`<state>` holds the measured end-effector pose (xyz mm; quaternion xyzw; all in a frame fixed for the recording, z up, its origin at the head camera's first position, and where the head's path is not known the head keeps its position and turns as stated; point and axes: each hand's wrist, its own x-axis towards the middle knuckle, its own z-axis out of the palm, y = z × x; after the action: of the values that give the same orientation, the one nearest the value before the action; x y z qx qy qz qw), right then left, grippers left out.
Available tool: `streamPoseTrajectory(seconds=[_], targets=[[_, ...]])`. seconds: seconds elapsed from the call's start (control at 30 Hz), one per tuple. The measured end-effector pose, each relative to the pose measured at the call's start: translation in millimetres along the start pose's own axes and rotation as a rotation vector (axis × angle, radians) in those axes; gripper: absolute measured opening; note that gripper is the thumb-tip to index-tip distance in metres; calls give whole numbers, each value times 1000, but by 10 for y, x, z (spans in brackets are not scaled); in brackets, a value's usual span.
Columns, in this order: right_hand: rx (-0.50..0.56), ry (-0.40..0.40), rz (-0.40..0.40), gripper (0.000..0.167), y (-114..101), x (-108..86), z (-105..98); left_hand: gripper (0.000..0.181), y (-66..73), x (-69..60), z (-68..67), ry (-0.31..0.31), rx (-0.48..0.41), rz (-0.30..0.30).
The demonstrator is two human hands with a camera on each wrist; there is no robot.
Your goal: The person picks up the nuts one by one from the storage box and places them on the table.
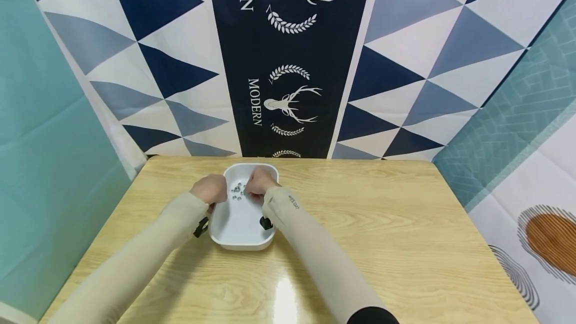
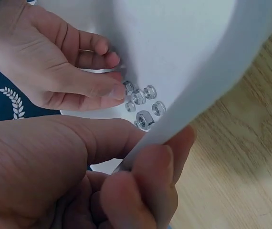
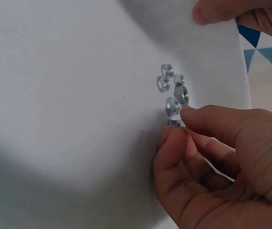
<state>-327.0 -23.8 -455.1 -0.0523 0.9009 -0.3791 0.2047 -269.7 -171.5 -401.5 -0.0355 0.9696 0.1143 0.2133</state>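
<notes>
Light wood-grain bench (image 1: pixel 382 214). Tray (image 1: pixel 240 224) near its back edge: smooth, white, rounded rectangle, plastic-looking. Left hand (image 1: pixel 210 189): grip pinches tray wall, thumb inside. Right hand (image 1: pixel 260 182): fingertips curled at nuts, pinching one or not, can't tell. Nuts (image 3: pixel 172 106): shiny metal, hex-looking, loose cluster inside tray. Probably mid-pickup; no nut seen lifted clear, cluster left to handle.

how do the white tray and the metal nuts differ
The tray is white, while the nuts are shiny silver. The tray is far larger than any of the nuts. The tray stands on the table, whereas the nuts cluster inside it. Both have a hand at them: the left hand grips the tray's wall, the right hand is at the nuts.
</notes>
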Motion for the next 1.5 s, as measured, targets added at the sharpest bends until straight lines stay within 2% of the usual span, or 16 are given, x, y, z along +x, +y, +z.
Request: streamPoseTrajectory(seconds=[0.2, 0.4, 0.63, 0.93, 1.13, 1.33, 1.5], targets=[[7, -4, -6, 31, 31, 25, 54, 10, 13, -30, -1, 7, 26, 33], [-51, -19, -13, 25, 19, 32, 78, 17, 23, -35, -10, -16, 45, 14], [-62, -23, -5, 31, 22, 34, 38, 19, 82, -28, -58, -25, 49, 13], [-97, -28, -12, 22, 22, 28, 33, 12, 58, -27, -24, -8, 46, 31], [-90, -21, 4, 13, 27, 40, 56, 17, 52, -35, -18, 2, 56, 39], [-69, -9, 19, 27, 32, 57, 70, 20, 43, -24, -3, 2, 45, 46], [-81, -16, -13, 21, 37, 65, 58, 19, 44, -19, 6, 12, 75, 54]])
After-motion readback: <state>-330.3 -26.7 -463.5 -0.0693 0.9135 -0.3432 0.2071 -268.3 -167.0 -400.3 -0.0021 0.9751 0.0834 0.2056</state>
